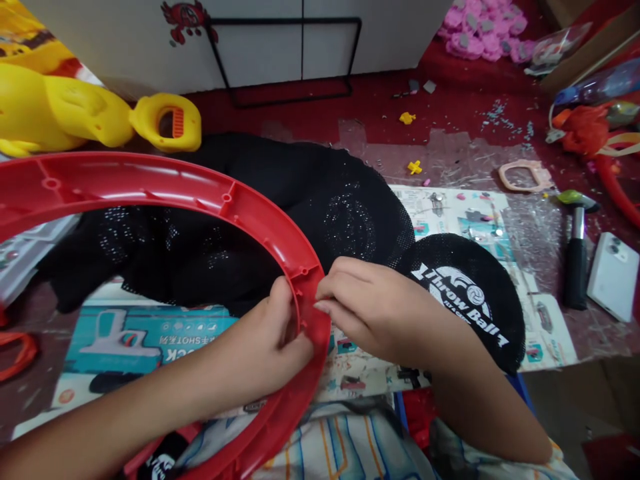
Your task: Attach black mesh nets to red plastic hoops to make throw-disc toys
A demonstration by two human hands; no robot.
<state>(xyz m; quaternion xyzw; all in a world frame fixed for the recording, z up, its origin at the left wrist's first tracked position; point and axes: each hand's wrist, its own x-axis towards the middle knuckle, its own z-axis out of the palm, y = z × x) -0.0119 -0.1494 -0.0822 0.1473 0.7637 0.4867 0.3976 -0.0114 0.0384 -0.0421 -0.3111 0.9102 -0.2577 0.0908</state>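
Red plastic hoop [250, 217], its ribbed, hollow side facing up, is held above the near part of the tabletop [370, 110], running out of view at the left and over the person's lap below. The left hand [277, 333] is clamped on its inner rim, thumb and fingers to either side of the wall. The right hand [363, 300] has its fingertips drawn together at the outer rim, just opposite; whether they pinch anything small cannot be told.

Behind and beneath the hoop spreads black mesh fabric [300, 173]. Just beside the right forearm, partly covered by it, lies a round black mesh piece [473, 287] printed "Throw Ball" in white. Under these is printed cardboard [195, 340] with a toy pistol picture.

Farther right are a hammer [577, 257], its dark handle toward the person, and a white smartphone [614, 277] next to it. Beyond the mesh lie a yellow cross-shaped piece [415, 167] and a pale ring-shaped piece [505, 176]. Yellow plastic figures [90, 110] sit at the far left, a black wire stand [283, 21] at the back, and pink pieces [483, 30] heaped at the far right.
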